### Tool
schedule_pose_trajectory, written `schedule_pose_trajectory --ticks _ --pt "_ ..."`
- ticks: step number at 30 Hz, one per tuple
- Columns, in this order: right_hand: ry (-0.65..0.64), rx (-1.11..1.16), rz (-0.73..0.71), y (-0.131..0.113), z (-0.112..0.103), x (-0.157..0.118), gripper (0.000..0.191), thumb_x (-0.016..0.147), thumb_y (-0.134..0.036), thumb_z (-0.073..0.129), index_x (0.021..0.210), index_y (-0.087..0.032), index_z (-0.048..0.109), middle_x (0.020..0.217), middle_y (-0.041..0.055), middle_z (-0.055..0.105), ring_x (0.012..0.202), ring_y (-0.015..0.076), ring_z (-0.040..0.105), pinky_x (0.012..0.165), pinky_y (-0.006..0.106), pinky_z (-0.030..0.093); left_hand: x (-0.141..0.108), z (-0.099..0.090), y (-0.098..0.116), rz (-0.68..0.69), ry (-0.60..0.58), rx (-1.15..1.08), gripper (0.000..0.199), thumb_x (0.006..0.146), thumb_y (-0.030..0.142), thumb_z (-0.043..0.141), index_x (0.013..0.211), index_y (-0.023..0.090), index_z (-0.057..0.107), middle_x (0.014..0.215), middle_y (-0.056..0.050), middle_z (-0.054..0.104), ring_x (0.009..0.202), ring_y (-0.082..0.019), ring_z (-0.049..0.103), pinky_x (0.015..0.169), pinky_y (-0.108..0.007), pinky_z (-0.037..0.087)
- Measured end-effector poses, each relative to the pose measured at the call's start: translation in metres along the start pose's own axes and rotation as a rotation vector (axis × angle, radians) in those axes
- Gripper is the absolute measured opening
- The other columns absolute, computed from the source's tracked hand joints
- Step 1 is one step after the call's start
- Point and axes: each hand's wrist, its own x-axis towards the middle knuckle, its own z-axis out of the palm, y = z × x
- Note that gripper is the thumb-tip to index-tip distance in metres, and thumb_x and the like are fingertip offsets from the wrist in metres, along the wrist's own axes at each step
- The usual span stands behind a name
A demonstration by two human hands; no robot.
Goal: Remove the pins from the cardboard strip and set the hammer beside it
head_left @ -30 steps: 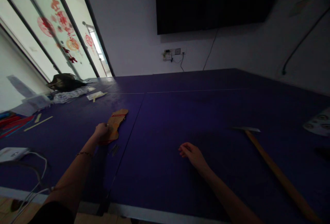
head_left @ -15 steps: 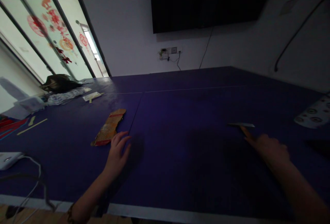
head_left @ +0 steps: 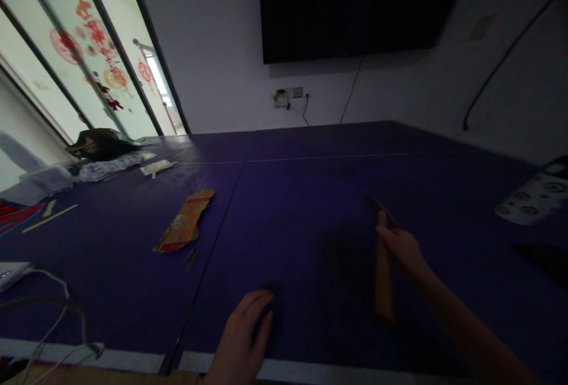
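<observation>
My right hand [head_left: 403, 249] grips a hammer [head_left: 384, 284] close to its dark, thin metal head. The wooden handle points back toward me, over the purple tabletop. Low in the view, near the front edge, my left hand [head_left: 244, 332] has its fingers bent and its thumb apart; I see nothing in it. To its upper left lies a small bunch of nails [head_left: 190, 259]. Just beyond them rests a torn piece of brown cardboard [head_left: 186, 222] with red edges.
A seam runs across the purple table [head_left: 284, 225]. At left are a white box with cables [head_left: 15, 275], yellow strips [head_left: 49, 218], a clear container [head_left: 47, 184] and a dark bag [head_left: 102, 144]. A patterned white item [head_left: 532, 199] stands at right, below a wall screen [head_left: 355, 9].
My left hand has moved right and toward me, leaving the nails uncovered. My right hand has shifted left and the hammer has turned, so its full handle shows.
</observation>
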Motion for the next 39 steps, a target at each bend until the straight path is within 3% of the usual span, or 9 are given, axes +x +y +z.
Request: schedule_pose_trajectory --ticks 4,8,12,15,18,21,24,30,39 --pt "-0.095 0.157 -0.059 -0.068 0.055 -0.054 0.029 0.071 -0.033 0.046 0.044 -0.021 0.047 0.047 0.0039 0.057 0.047 0.0196 0.056 0.044 0.027 0.037 0.022 0.002 0.016 -0.024 0.005 0.03 0.033 0.083 0.026 0.041 0.115 0.019 0.046 0.111 -0.01 0.056 0.102 -0.019 0.054 0.088 -0.034 0.047" --pt "-0.153 0.296 -0.145 -0.126 0.104 -0.101 0.021 0.076 -0.034 0.041 0.059 -0.022 0.046 0.06 0.0057 0.061 0.059 0.0198 0.058 0.052 0.027 0.041 0.032 0.02 0.021 -0.113 -0.063 0.218 0.058 0.071 0.022 0.056 0.125 0.014 0.036 0.123 -0.017 0.045 0.111 -0.028 0.047 0.09 -0.039 0.045" --pt "-0.24 0.373 -0.262 -0.163 0.13 -0.13 0.016 0.079 -0.032 0.04 0.067 -0.022 0.042 0.064 0.0059 0.058 0.061 0.0199 0.057 0.054 0.028 0.042 0.028 0.028 -0.003 -0.374 -0.014 0.405 0.056 0.071 0.004 0.043 0.126 0.009 0.033 0.117 -0.021 0.045 0.096 -0.026 0.057 0.073 -0.033 0.051" --pt "-0.343 0.415 -0.4 -0.177 0.134 -0.14 0.013 0.08 -0.031 0.042 0.07 -0.022 0.042 0.067 0.0038 0.057 0.062 0.0182 0.056 0.057 0.028 0.042 0.023 0.007 -0.031 -0.437 0.007 0.397 0.046 0.078 0.005 0.032 0.123 0.008 0.035 0.104 -0.018 0.052 0.076 -0.019 0.062 0.061 -0.027 0.051" --pt "-0.444 0.437 -0.541 -0.177 0.128 -0.143 0.011 0.079 -0.03 0.046 0.073 -0.021 0.044 0.072 0.0024 0.056 0.067 0.0168 0.056 0.061 0.027 0.043 0.022 -0.03 -0.055 -0.352 0.012 0.389 0.038 0.083 0.014 0.032 0.12 0.011 0.038 0.1 -0.014 0.054 0.088 -0.018 0.058 0.073 -0.026 0.047" --pt "-0.511 0.436 -0.609 -0.161 0.119 -0.144 0.009 0.078 -0.03 0.048 0.078 -0.021 0.046 0.075 0.0023 0.056 0.066 0.0155 0.055 0.062 0.027 0.043 0.029 -0.062 -0.072 -0.465 -0.024 0.538 0.036 0.084 0.018 0.033 0.119 0.011 0.039 0.102 -0.014 0.054 0.088 -0.02 0.058 0.074 -0.027 0.045" --pt "-0.541 0.417 -0.609 -0.138 0.112 -0.143 0.008 0.078 -0.028 0.048 0.08 -0.02 0.047 0.074 0.0025 0.057 0.06 0.0147 0.054 0.059 0.027 0.042 0.037 -0.078 -0.087 -0.559 -0.091 0.656 0.031 0.084 0.02 0.036 0.113 0.012 0.043 0.097 -0.012 0.057 0.088 -0.021 0.058 0.074 -0.027 0.042" --pt "-0.51 0.4 -0.536 -0.103 0.106 -0.136 0.008 0.079 -0.027 0.047 0.082 -0.02 0.049 0.077 0.0039 0.058 0.056 0.0137 0.055 0.058 0.028 0.043 0.037 -0.073 -0.11 -0.599 -0.173 0.644 0.027 0.086 0.02 0.031 0.107 0.011 0.046 0.094 -0.012 0.057 0.083 -0.019 0.058 0.07 -0.025 0.041" --pt "-0.47 0.392 -0.473 -0.084 0.108 -0.131 0.011 0.079 -0.031 0.044 0.081 -0.021 0.048 0.077 0.004 0.058 0.057 0.015 0.057 0.059 0.029 0.046 0.04 -0.062 -0.119 -0.596 -0.184 0.673 0.026 0.086 0.019 0.03 0.1 0.01 0.05 0.091 -0.013 0.059 0.083 -0.02 0.058 0.071 -0.026 0.041"
